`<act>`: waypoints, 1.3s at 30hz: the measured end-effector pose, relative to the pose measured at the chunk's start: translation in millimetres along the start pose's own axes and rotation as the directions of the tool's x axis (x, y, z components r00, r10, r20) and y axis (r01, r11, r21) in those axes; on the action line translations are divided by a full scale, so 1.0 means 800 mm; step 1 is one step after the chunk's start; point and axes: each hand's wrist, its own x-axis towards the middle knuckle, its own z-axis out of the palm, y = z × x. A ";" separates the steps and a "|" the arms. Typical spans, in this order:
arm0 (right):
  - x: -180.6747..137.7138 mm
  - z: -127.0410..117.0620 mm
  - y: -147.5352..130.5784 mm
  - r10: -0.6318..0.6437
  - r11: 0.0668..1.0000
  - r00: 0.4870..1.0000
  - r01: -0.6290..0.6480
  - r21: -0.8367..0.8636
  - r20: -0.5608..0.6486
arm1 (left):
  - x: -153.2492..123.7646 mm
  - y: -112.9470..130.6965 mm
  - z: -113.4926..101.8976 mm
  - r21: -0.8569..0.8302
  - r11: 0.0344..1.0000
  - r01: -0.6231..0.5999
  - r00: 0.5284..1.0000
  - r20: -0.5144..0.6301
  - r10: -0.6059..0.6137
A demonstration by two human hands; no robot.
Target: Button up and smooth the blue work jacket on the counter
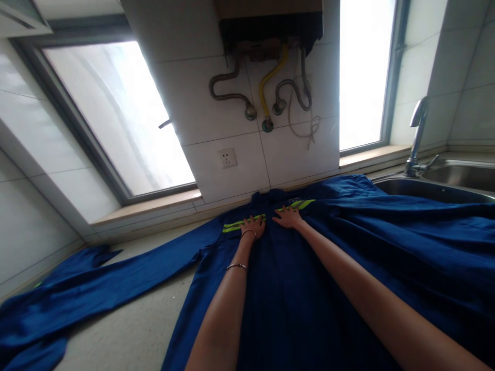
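From the head view, we see a big blue jacket spread out on the pale table, with its collar up near the tiled wall. We have both hands on its chest. The left hand lies on the yellow-green stripes on the left, and its grip is loose, with the fingers spread and nothing pinched. The right hand is just beside it, touching the other bright stripe, and its grip is spread flat too, holding nothing. We see thin bracelets on the left arm. One long sleeve runs away to the left, and on the right the wrinkly blue cloth goes up to the shiny sink with its tall tap. On the wall we see a white socket, a yellow pipe and bendy grey pipes under a dark box. Bright windows shine on both sides.
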 end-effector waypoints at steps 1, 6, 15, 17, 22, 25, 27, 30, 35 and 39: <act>-0.002 -0.001 -0.001 -0.003 1.000 1.000 0.003 0.004 -0.019 | -0.003 0.001 -0.004 -0.006 1.000 -0.012 1.000 -0.018 0.012; -0.023 -0.010 -0.011 0.012 0.999 0.978 -0.003 0.044 -0.208 | -0.033 0.011 -0.031 -0.004 0.994 -0.105 0.990 -0.094 0.104; -0.066 -0.066 0.011 -0.022 0.988 0.978 0.053 0.143 -0.209 | -0.151 0.024 -0.080 0.083 0.926 -0.367 0.921 -0.106 0.375; -0.090 -0.087 0.019 -0.075 0.982 0.981 0.104 0.159 -0.182 | -0.170 0.019 -0.104 0.014 0.925 -0.379 0.925 -0.008 0.379; -0.260 -0.131 -0.001 -0.486 0.834 0.832 0.533 0.142 -0.267 | -0.206 0.019 -0.165 -0.178 0.926 -0.332 0.942 -0.106 0.317; -0.408 -0.135 -0.023 -0.671 0.727 0.715 0.687 0.014 -0.198 | -0.233 0.026 -0.181 -0.183 0.911 -0.370 0.926 -0.147 0.347; -0.487 -0.121 -0.031 -0.770 0.627 0.607 0.777 -0.056 -0.196 | -0.251 0.031 -0.185 -0.163 0.900 -0.404 0.912 -0.155 0.381; -0.547 -0.079 -0.037 -0.826 0.560 0.524 0.807 -0.187 -0.210 | -0.272 0.036 -0.189 -0.153 0.886 -0.437 0.897 -0.143 0.418; -0.547 -0.026 -0.045 -0.789 0.606 0.518 0.747 -0.275 -0.331 | -0.298 0.042 -0.211 -0.180 0.854 -0.488 0.873 -0.135 0.469; -0.548 -0.049 -0.051 -0.789 0.584 0.523 0.801 -0.130 -0.322 | -0.327 0.040 -0.243 -0.179 0.790 -0.587 0.809 -0.098 0.579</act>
